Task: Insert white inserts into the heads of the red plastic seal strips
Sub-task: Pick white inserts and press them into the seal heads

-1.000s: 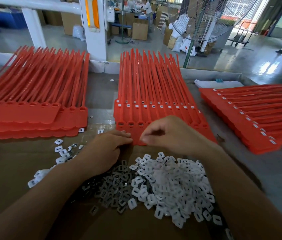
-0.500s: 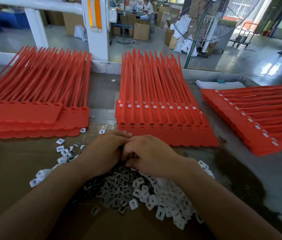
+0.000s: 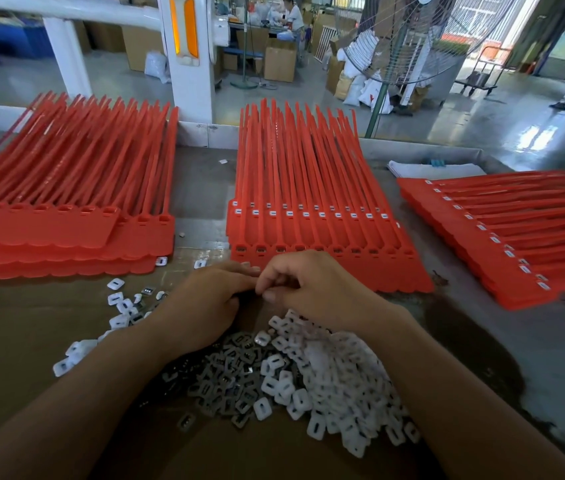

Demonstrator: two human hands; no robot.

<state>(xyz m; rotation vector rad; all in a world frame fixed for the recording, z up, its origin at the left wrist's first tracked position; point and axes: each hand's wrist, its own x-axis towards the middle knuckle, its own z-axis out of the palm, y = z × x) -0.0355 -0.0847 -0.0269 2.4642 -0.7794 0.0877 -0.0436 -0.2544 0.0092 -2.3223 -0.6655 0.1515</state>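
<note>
Just in front of the near edge of the middle stack of red seal strips (image 3: 308,230), both hands knuckles-up, touching at the fingertips: left hand (image 3: 210,303) toward the stack's left corner, right hand (image 3: 322,289) before its middle. Fingers of both curled inward; cannot tell whether pinching an insert or nothing at all, that spot hidden behind the knuckles. Nearer than the stack, under the right wrist and forearm, a heaped pile of white inserts (image 3: 336,379), white on its right side, grey toward its left. Off the stack's near left corner, scattered loose inserts (image 3: 114,299) on brown cardboard (image 3: 14,341). On the stack's upper layers, two rows of heads showing white inserts; just beyond the right hand's knuckles, the nearest row of heads, slots dark. Left of the stack, well apart, another red stack (image 3: 66,209); right of it, a third red stack (image 3: 516,237), turned sideways
</note>
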